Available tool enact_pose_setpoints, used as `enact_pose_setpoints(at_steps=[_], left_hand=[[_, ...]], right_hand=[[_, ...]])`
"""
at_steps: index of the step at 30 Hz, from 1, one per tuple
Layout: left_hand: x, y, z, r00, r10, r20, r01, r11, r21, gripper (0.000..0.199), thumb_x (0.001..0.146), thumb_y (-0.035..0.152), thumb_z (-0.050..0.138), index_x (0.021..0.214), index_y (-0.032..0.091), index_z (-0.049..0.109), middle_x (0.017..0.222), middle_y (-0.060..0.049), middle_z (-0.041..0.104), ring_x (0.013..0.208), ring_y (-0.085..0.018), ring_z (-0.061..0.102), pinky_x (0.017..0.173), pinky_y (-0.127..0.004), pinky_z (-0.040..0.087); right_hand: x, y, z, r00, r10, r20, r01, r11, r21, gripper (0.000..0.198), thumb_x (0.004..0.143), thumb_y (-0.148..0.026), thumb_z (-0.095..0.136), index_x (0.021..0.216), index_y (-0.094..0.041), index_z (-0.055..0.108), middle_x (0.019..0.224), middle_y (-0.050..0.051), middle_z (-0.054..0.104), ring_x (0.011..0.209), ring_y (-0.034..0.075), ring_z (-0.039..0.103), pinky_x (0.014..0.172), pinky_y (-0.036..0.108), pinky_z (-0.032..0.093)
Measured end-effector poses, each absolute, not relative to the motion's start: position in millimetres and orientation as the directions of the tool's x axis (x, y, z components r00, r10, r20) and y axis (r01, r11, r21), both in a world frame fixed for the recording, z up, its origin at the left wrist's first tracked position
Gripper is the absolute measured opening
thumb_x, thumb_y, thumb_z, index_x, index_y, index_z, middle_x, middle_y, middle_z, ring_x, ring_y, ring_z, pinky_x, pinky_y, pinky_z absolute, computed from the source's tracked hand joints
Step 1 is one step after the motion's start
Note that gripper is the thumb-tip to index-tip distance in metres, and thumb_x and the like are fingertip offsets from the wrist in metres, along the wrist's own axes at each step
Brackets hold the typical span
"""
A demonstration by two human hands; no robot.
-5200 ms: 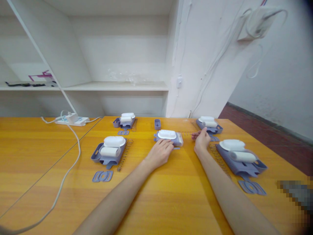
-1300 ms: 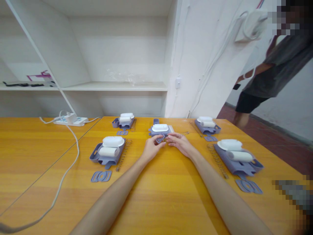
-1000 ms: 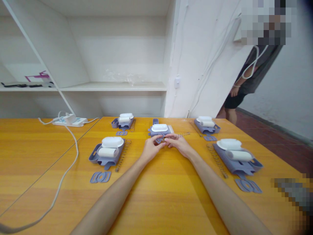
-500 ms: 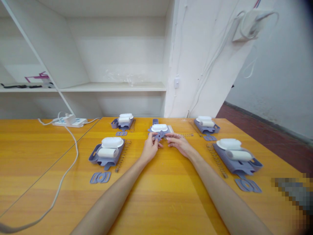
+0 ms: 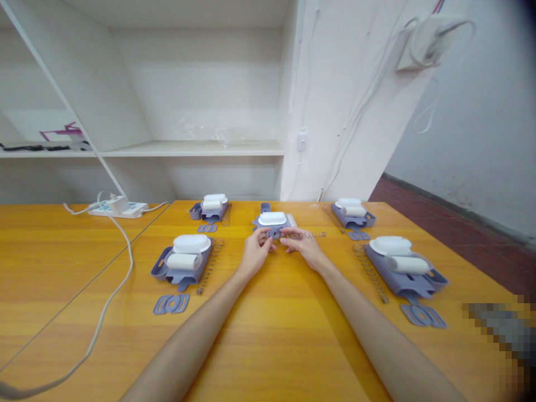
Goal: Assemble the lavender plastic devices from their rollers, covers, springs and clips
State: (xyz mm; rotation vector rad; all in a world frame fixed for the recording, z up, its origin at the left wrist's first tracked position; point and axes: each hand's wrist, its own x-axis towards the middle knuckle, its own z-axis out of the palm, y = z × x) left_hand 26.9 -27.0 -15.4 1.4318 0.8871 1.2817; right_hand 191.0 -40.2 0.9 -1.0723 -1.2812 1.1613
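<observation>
Near the far middle of the table, my left hand (image 5: pixel 256 249) pinches a flat grey-purple plastic plate (image 5: pixel 274 233) with a round hole. My right hand (image 5: pixel 305 245) meets the plate's right side, its fingers closed around a thin metal coil spring (image 5: pixel 314 235). The spring sticks out to the right past the knuckles; its near end is hidden by the fingers. Just beyond both hands lies a grey-purple plastic body with a white oval part (image 5: pixel 272 218) on it.
Similar sets of grey-purple bodies with white parts stand at left (image 5: pixel 186 261), right (image 5: pixel 404 268), far left (image 5: pixel 212 207) and far right (image 5: pixel 354 213), each with a spring and flat plates. A power strip (image 5: pixel 119 207) and cable lie left. White shelves (image 5: pixel 192 148) rise behind.
The plate has turned from a slant to nearly level and sits slightly lower. My right hand and the spring have shifted a little left, and the spring's free end has dipped.
</observation>
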Motion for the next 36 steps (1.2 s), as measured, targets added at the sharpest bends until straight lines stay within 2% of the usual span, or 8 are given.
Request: enact_pose_setpoints(at_steps=[5,10,12,17,22,28,36], left_hand=[[24.4,-26.1,-13.1,0.112,0.962,0.25,-0.039,-0.247,0.968,0.031,0.077,0.041,0.059,0.092,0.014,0.06,0.077,-0.003,0.067,0.05,-0.01,0.058,0.048,-0.02,0.044],[22.4,-24.2,-13.1,0.093,0.968,0.231,-0.034,-0.229,0.973,0.033,0.077,0.046,0.058,0.085,0.014,0.061,0.07,-0.003,0.065,0.053,-0.012,0.059,0.045,-0.02,0.043],[22.1,-23.8,-13.0,0.1,0.969,0.225,-0.041,-0.222,0.974,0.034,0.077,0.047,0.057,0.082,0.014,0.061,0.07,-0.004,0.065,0.058,-0.014,0.062,0.045,-0.02,0.044],[22.5,-25.1,-11.4,0.126,0.966,0.224,-0.065,-0.218,0.974,0.033,0.079,0.047,0.056,0.087,0.015,0.06,0.078,-0.004,0.066,0.065,-0.014,0.063,0.05,-0.02,0.047],[23.6,-26.0,-10.6,0.224,0.943,0.245,-0.113,-0.225,0.968,0.033,0.075,0.038,0.062,0.098,0.014,0.06,0.089,-0.007,0.068,0.074,-0.015,0.064,0.064,-0.024,0.051],[23.4,-26.6,-11.1,0.28,0.915,0.29,-0.103,-0.272,0.957,0.035,0.073,0.021,0.062,0.107,0.014,0.06,0.101,-0.009,0.067,0.085,-0.017,0.064,0.074,-0.026,0.051],[23.0,-28.3,-9.0,0.298,0.902,0.314,-0.066,-0.308,0.949,0.03,0.077,0.02,0.057,0.107,0.014,0.06,0.096,-0.008,0.068,0.08,-0.016,0.064,0.072,-0.026,0.051]], right_hand=[[183.2,-42.6,2.2,0.018,0.984,0.179,0.099,0.177,-0.979,0.035,0.061,-0.038,0.073,0.091,-0.019,0.069,0.084,0.005,0.069,0.064,0.016,0.059,0.049,0.027,0.049],[175.2,-45.1,5.0,0.03,0.908,0.417,0.312,0.388,-0.867,0.02,0.063,-0.034,0.073,0.079,-0.022,0.071,0.085,0.005,0.068,0.077,0.019,0.06,0.072,0.033,0.049],[173.9,-45.6,5.5,0.02,0.893,0.449,0.333,0.418,-0.845,0.018,0.064,-0.033,0.073,0.078,-0.022,0.071,0.086,0.005,0.067,0.08,0.019,0.059,0.076,0.034,0.047],[174.4,-44.7,3.8,-0.003,0.892,0.452,0.32,0.43,-0.844,0.019,0.067,-0.035,0.071,0.082,-0.024,0.072,0.088,0.006,0.067,0.081,0.019,0.06,0.076,0.034,0.047],[177.4,-41.2,0.2,0.001,0.899,0.437,0.316,0.415,-0.854,0.022,0.067,-0.037,0.07,0.085,-0.023,0.072,0.091,0.006,0.069,0.085,0.021,0.061,0.082,0.036,0.047],[180.2,-38.9,-3.0,0.042,0.941,0.336,0.229,0.318,-0.92,0.027,0.065,-0.036,0.072,0.088,-0.022,0.072,0.088,0.006,0.069,0.073,0.019,0.061,0.067,0.033,0.049],[178.4,-41.5,0.1,0.033,0.944,0.33,0.291,0.307,-0.906,0.028,0.068,-0.04,0.07,0.089,-0.021,0.072,0.085,0.006,0.069,0.071,0.02,0.061,0.062,0.032,0.05]])
